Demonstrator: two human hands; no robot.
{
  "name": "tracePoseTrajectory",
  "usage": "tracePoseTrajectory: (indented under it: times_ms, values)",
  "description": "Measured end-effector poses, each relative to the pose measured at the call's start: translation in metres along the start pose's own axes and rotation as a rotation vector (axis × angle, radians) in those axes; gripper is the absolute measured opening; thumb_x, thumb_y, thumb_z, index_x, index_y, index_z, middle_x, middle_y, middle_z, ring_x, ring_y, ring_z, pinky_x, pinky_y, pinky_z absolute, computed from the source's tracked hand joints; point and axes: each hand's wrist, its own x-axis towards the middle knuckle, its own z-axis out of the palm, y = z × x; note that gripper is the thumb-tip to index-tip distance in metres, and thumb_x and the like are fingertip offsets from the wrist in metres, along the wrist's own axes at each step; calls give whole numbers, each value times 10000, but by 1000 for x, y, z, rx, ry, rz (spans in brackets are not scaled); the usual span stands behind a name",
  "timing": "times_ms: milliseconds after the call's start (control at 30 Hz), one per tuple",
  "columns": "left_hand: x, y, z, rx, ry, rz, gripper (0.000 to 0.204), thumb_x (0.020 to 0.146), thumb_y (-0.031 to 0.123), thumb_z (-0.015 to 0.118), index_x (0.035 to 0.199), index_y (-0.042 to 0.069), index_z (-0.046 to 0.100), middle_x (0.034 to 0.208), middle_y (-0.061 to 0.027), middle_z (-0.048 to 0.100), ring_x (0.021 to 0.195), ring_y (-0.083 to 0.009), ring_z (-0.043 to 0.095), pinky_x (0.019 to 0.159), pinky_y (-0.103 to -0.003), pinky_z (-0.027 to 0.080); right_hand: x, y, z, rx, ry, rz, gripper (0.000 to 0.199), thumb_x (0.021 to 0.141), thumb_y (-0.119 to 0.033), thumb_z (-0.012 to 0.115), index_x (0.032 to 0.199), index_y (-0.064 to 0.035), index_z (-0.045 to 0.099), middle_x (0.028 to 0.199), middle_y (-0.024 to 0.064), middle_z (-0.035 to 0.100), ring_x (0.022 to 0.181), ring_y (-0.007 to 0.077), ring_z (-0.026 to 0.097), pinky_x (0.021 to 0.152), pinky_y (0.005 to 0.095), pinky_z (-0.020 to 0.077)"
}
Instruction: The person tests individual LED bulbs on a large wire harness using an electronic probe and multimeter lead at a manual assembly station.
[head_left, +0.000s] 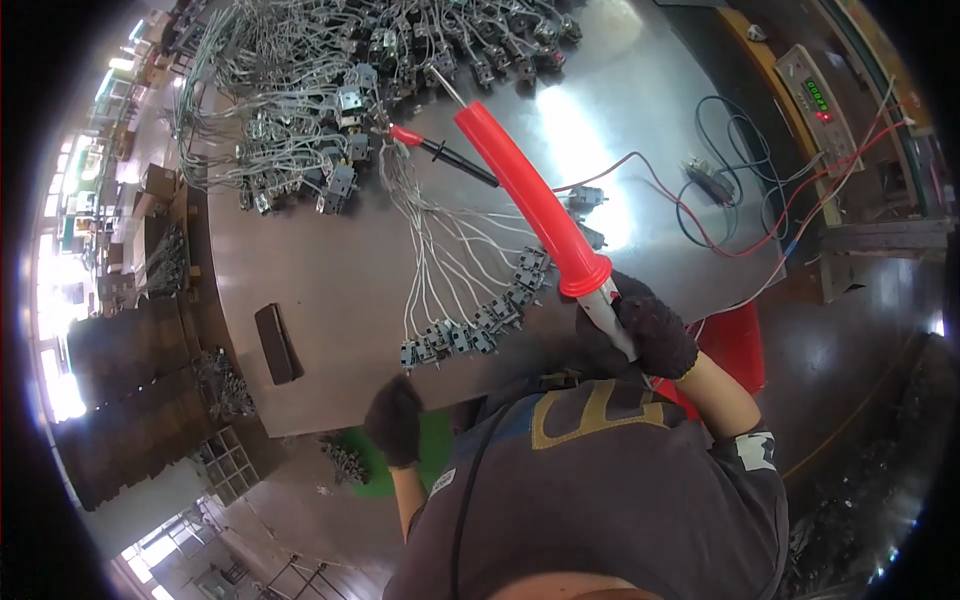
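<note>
In my right hand (650, 325), gloved in dark knit, is the grey grip of a long red high-voltage test probe (520, 185). The probe slants up and left over the table, its thin metal tip near a heap of wired parts. Small grey electrical parts (458, 335) with white leads lie in a curved row by the table's near edge. The leads gather into a bundle (400, 175) farther back. My left hand (393, 415), also in a dark glove, is at the near edge just below the row's left end; its fingers are too dark to read.
A big heap of wired parts (330, 130) covers the far left of the metal table (330, 370). A black lead probe with a red end (445, 155) lies beside it. At left rests a dark flat case (277, 343). Cables run to a tester with a green display (815, 95).
</note>
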Motion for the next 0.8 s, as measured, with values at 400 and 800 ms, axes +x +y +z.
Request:
tracePoseTrajectory:
  times_ms: [400, 800]
  values:
    - [-30, -33, 44, 237, 291, 166, 195, 977, 122, 600, 828, 174, 713, 790, -39, 718, 709, -284, 684, 654, -413, 547, 52, -48, 33, 26, -176, -172, 556, 966, -227, 705, 1456, 8, 585, 1380, 204, 668, 1294, 314, 634, 1105, 419, 489]
    - [-17, -22, 42, 188, 280, 98, 169, 982, 151, 620, 862, 185, 734, 759, -48, 714, 693, -292, 691, 643, -423, 553, 48, -53, 32, 143, -208, 3, 734, 938, -421, 692, 1509, 11, 528, 1353, 167, 686, 1249, 265, 648, 1114, 407, 471]
